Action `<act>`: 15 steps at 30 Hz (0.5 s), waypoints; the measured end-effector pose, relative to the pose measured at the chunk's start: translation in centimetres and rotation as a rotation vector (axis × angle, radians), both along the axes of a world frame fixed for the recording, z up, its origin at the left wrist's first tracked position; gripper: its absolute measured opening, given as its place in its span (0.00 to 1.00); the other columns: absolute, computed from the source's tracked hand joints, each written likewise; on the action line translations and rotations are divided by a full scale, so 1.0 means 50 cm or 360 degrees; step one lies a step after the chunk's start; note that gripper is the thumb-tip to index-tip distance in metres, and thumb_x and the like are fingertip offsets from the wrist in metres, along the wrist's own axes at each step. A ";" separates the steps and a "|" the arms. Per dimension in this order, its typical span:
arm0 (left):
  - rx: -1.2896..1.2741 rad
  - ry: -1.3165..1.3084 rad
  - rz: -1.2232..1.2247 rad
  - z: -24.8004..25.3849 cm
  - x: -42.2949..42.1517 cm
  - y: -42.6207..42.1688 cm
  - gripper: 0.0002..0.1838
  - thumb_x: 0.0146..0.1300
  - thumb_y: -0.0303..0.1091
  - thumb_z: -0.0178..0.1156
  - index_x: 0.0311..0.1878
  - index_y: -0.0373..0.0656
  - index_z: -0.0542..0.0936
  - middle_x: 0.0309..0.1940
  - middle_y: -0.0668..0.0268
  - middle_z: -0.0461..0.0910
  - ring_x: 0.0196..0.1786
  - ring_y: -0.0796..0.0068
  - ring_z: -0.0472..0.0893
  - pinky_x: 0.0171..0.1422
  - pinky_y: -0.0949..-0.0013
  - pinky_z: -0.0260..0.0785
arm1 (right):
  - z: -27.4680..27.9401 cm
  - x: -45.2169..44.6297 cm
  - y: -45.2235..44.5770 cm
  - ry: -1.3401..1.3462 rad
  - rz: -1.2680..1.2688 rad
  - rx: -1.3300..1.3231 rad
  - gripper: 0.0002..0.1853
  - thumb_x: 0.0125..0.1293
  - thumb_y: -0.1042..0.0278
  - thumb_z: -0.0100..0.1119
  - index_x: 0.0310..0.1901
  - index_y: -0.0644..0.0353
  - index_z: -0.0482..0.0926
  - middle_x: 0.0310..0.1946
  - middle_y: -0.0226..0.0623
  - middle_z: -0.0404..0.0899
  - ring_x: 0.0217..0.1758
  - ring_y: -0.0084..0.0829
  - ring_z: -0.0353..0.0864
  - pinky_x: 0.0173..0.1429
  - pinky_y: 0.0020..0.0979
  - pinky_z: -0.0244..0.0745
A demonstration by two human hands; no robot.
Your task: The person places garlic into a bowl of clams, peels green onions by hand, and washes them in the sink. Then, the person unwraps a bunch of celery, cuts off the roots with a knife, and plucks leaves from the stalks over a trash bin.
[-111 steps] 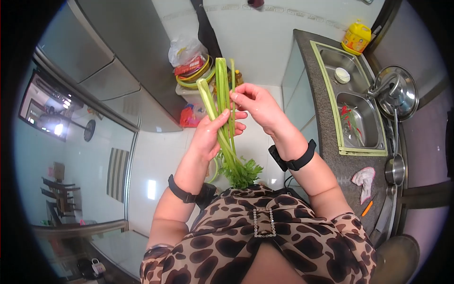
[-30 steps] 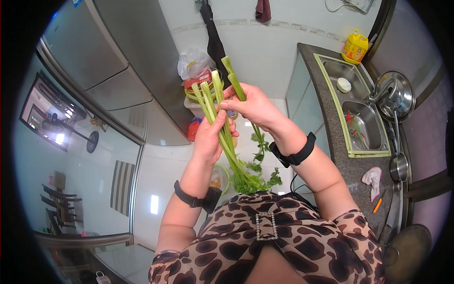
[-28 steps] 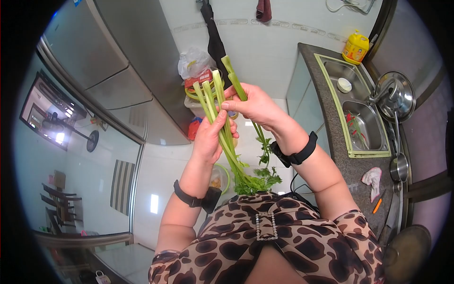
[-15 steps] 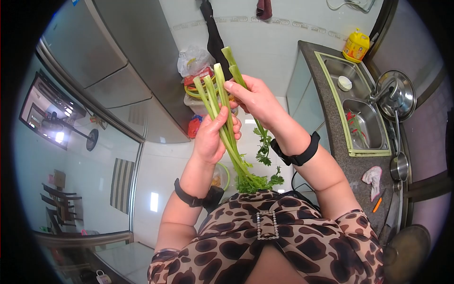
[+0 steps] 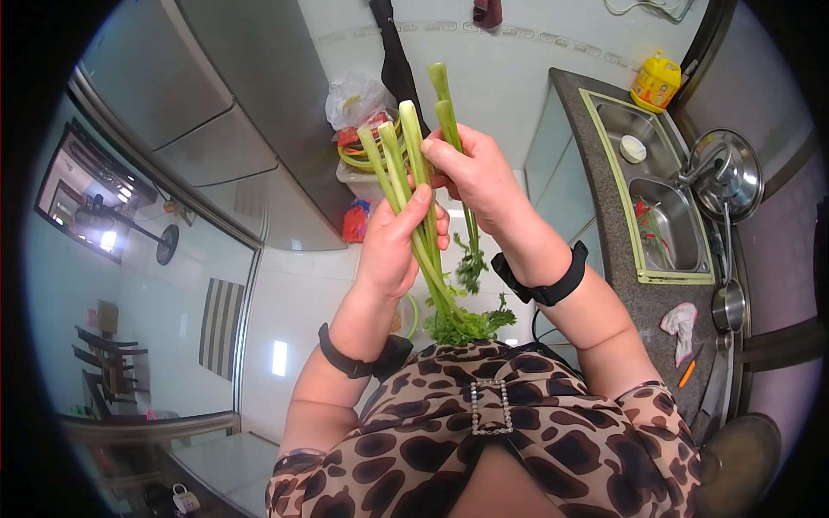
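My left hand (image 5: 393,246) is closed around several celery stalks (image 5: 429,263), their pale cut ends up and leafy tops hanging down near my waist. In my right hand (image 5: 475,173) are a couple of separate celery stalks (image 5: 441,84), with leaves dangling below the palm. My right thumb lies close to the tallest stalk of the left bunch; whether it presses on it I cannot tell. Both hands are raised side by side in front of me, above the tiled floor.
At the right, a counter (image 5: 604,181) carries a double sink (image 5: 665,229) with red and green vegetables in one basin and a white bowl (image 5: 633,149) in the other. A yellow jug (image 5: 655,82), a cloth (image 5: 680,328) and an orange-handled knife (image 5: 687,373) lie along it. A fridge (image 5: 250,112) stands left.
Both hands have risen slightly with their celery. The stalks in my right hand have shifted up and right, a little farther from the left bunch, and now hang more upright.
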State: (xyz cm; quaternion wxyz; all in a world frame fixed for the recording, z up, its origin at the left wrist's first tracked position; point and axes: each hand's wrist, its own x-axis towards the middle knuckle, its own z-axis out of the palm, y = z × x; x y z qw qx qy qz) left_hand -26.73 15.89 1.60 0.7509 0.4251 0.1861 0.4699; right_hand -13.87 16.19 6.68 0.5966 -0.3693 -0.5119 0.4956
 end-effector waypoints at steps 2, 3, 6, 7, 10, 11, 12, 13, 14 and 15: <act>0.0003 -0.0004 0.0006 -0.002 0.000 0.000 0.14 0.70 0.38 0.47 0.51 0.39 0.68 0.25 0.68 0.71 0.29 0.78 0.72 0.29 0.76 0.67 | 0.000 0.004 -0.004 -0.0022 0.0043 -0.0112 0.08 0.60 0.63 0.54 0.35 0.58 0.71 0.26 0.25 0.75 0.24 0.13 0.69 0.24 0.17 0.57; 0.0015 -0.0006 0.0005 -0.003 0.000 0.000 0.13 0.70 0.38 0.47 0.51 0.40 0.68 0.25 0.68 0.71 0.29 0.78 0.72 0.29 0.76 0.67 | -0.002 0.005 -0.004 -0.0022 0.0043 -0.0114 0.08 0.60 0.63 0.54 0.35 0.58 0.71 0.26 0.25 0.75 0.24 0.13 0.69 0.24 0.17 0.57; -0.0021 -0.0024 0.0034 0.000 0.002 -0.004 0.12 0.69 0.38 0.49 0.48 0.41 0.69 0.25 0.69 0.71 0.28 0.79 0.72 0.28 0.76 0.66 | -0.006 0.008 -0.010 -0.0016 0.0074 -0.0095 0.08 0.58 0.65 0.54 0.37 0.57 0.71 0.27 0.25 0.75 0.23 0.12 0.67 0.23 0.16 0.55; -0.0068 -0.0042 0.0065 0.002 0.003 -0.006 0.11 0.68 0.38 0.51 0.46 0.42 0.70 0.24 0.69 0.71 0.27 0.79 0.72 0.28 0.76 0.66 | -0.004 0.009 -0.015 -0.0034 0.0115 -0.0124 0.08 0.58 0.66 0.54 0.37 0.57 0.70 0.27 0.25 0.75 0.23 0.12 0.66 0.23 0.16 0.55; -0.0066 -0.0073 0.0035 0.005 0.001 -0.005 0.10 0.68 0.38 0.51 0.46 0.42 0.70 0.24 0.69 0.71 0.28 0.79 0.72 0.28 0.76 0.66 | 0.003 0.008 -0.024 -0.0008 0.0149 -0.0172 0.07 0.58 0.66 0.54 0.36 0.56 0.70 0.27 0.24 0.74 0.22 0.11 0.64 0.23 0.16 0.53; -0.0066 -0.0071 0.0032 0.006 0.001 -0.005 0.10 0.68 0.38 0.51 0.46 0.42 0.70 0.24 0.69 0.71 0.28 0.79 0.72 0.28 0.76 0.66 | 0.006 0.006 -0.025 0.0034 0.0145 -0.0190 0.07 0.58 0.65 0.54 0.35 0.56 0.70 0.25 0.23 0.73 0.22 0.11 0.62 0.23 0.16 0.53; -0.0070 -0.0094 0.0021 0.006 0.002 -0.006 0.10 0.68 0.37 0.51 0.46 0.42 0.70 0.25 0.69 0.71 0.28 0.79 0.72 0.28 0.76 0.66 | 0.010 0.006 -0.025 0.0037 0.0142 -0.0191 0.07 0.58 0.65 0.54 0.35 0.56 0.70 0.25 0.23 0.73 0.22 0.11 0.62 0.23 0.16 0.53; -0.0075 -0.0116 0.0009 0.006 0.003 -0.008 0.10 0.68 0.37 0.51 0.47 0.41 0.70 0.25 0.69 0.71 0.29 0.79 0.72 0.28 0.76 0.66 | 0.015 0.007 -0.024 0.0097 0.0155 -0.0194 0.07 0.59 0.64 0.54 0.34 0.56 0.70 0.24 0.22 0.71 0.22 0.11 0.61 0.23 0.16 0.52; -0.0074 -0.0114 0.0005 0.006 0.005 -0.008 0.10 0.68 0.37 0.51 0.47 0.41 0.70 0.25 0.69 0.71 0.29 0.79 0.72 0.28 0.76 0.66 | 0.019 0.006 -0.022 0.0155 0.0168 -0.0193 0.07 0.59 0.63 0.54 0.34 0.56 0.70 0.23 0.21 0.69 0.22 0.11 0.60 0.22 0.17 0.51; -0.0073 -0.0127 0.0007 0.007 0.006 -0.007 0.10 0.68 0.37 0.51 0.47 0.41 0.70 0.25 0.69 0.71 0.29 0.79 0.72 0.28 0.76 0.66 | 0.021 0.003 -0.021 0.0157 0.0163 -0.0191 0.07 0.59 0.63 0.54 0.34 0.56 0.70 0.23 0.21 0.69 0.22 0.11 0.60 0.22 0.17 0.51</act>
